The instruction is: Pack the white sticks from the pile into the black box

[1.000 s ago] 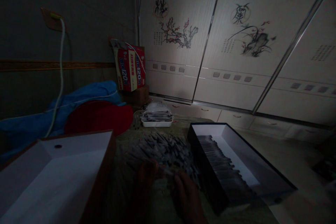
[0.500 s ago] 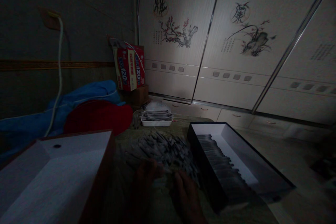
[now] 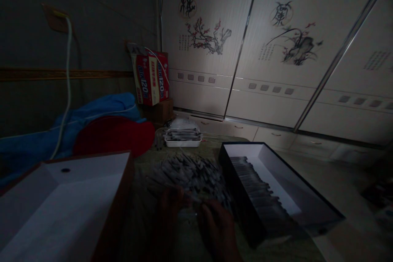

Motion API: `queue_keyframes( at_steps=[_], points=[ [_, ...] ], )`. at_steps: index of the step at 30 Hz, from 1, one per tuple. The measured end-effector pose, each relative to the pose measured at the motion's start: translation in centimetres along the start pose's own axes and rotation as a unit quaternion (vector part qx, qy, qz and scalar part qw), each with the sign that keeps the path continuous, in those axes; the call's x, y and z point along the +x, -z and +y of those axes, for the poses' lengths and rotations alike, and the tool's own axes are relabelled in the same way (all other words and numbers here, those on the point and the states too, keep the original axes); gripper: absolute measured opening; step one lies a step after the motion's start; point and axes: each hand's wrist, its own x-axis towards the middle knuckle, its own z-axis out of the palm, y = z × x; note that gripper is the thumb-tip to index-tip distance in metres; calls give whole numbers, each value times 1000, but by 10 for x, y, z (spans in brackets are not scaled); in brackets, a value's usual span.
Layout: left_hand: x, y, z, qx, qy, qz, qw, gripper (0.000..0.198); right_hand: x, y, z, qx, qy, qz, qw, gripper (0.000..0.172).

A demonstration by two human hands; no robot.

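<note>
The scene is very dark. A heap of thin grey sticks [image 3: 190,174] lies on the table in front of me. My left hand [image 3: 167,208] and my right hand [image 3: 216,227] rest at the near edge of the heap, fingers curled around a few of the sticks between them. To the right stands a long black box [image 3: 307,196] with a white inside, holding a neat row of the same sticks [image 3: 256,190]. On the left a large brown box [image 3: 66,196] with a white inside stands open.
A small white tray [image 3: 183,142] with more sticks sits behind the heap. A red round lid [image 3: 115,135], blue cloth [image 3: 92,110] and a red carton [image 3: 150,77] lie at the back left. Painted sliding wardrobe doors [image 3: 270,49] fill the background.
Both hands have shifted slightly toward me along the heap's near edge. The camera view has drifted a little; the boxes and tray have not moved.
</note>
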Motion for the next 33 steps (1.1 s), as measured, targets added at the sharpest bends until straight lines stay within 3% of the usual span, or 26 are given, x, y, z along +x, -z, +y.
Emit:
queue_keyframes(
  at_steps=[9,22,29,33],
  points=[
    [7,4,-10,14,-15,2,1000,28,-1,-7,11,92,-91,-3,992,36],
    [8,1,-12,-2,0,-14,1000,35,2,-5,4,70,-71,22,995,29],
    [4,2,-11,9,-25,-58,998,29,1,-6,15,21,-41,41,998,42],
    [2,1,-7,39,-36,-51,997,25,0,-10,18,48,-75,38,995,50]
  ],
)
